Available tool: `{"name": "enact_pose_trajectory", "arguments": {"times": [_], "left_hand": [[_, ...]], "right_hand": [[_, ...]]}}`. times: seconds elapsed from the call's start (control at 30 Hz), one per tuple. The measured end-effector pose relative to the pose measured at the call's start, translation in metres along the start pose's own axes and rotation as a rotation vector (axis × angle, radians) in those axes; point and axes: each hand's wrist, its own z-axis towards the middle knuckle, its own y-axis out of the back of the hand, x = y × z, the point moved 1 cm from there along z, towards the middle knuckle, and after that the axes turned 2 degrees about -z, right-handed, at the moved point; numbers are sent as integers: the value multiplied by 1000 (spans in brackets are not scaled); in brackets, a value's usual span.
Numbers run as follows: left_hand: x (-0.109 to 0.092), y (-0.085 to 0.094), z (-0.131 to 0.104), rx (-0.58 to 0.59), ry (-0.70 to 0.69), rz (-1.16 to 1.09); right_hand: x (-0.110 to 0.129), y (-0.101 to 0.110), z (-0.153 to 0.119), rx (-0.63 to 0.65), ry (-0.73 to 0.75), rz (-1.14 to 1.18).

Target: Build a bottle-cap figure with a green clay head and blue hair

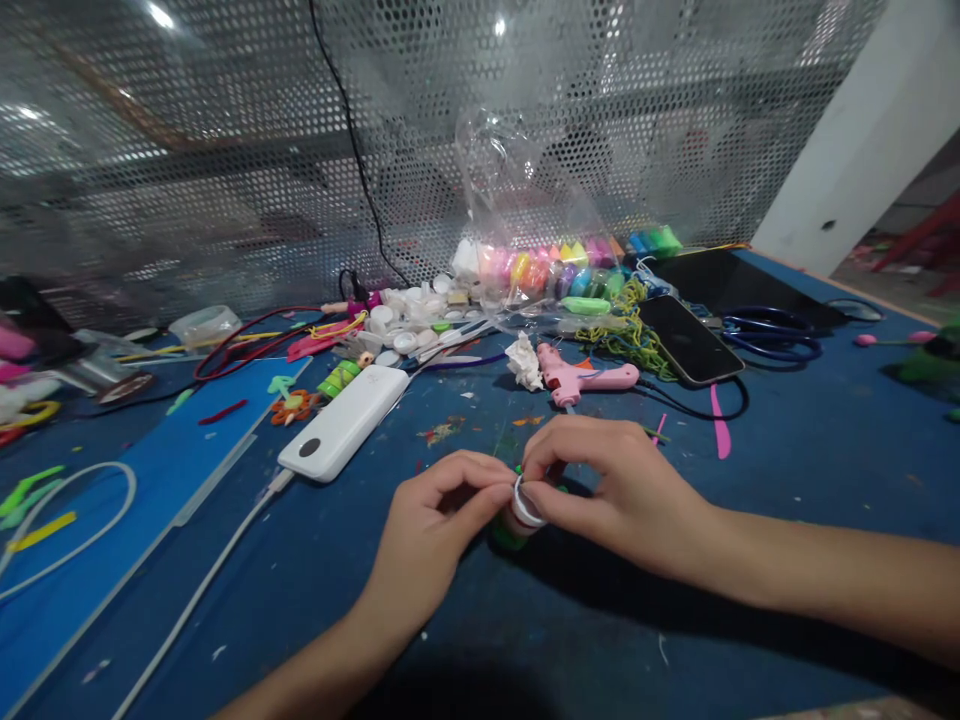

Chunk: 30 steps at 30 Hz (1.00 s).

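Observation:
A small round cup-like piece point(528, 508) with a white rim and green at its base is between my hands, low over the dark blue table. My left hand point(435, 520) pinches its left edge with thumb and fingertips. From the other side, my right hand point(622, 490) has its thumb and fingers closed on the rim near the top. The fingers hide part of the piece, and its exact kind cannot be made out. Just beyond my right hand lies a pink glue gun point(585, 380), its nozzle pointing toward me.
A white power bank point(345, 425) with a cable lies left of my hands, near a blue board point(172, 480). Behind are white bottle caps point(412, 315), a clear bag of coloured clay point(540, 270), crumpled paper point(524, 362), a phone point(691, 340) and blue-handled scissors point(772, 335).

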Motion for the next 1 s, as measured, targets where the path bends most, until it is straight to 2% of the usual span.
{"name": "enact_pose_trajectory", "arguments": {"times": [0.2,0.27,0.37,0.47,0.57,0.7,0.83,1.0], "left_hand": [[5,-12,1,-15,87,-24],[8,-18,1,10,132,-20],[11,-26,0,55,185,24],[12,-28,-1,64,186,100],[8,-22,0,101,121,216],[-2,-9,8,297,46,412],[-7,-8,18,405,38,403],[-6,-14,27,375,1,444]], "right_hand": [[-5,10,-2,50,-21,29],[-11,17,-9,20,-38,20],[-22,25,-23,-19,-139,-35],[-31,24,-35,87,-185,-129],[-37,15,-40,191,-102,-322],[-42,4,-37,226,24,-567],[-46,8,-35,189,66,-530],[-46,21,-35,44,140,-386]]}}
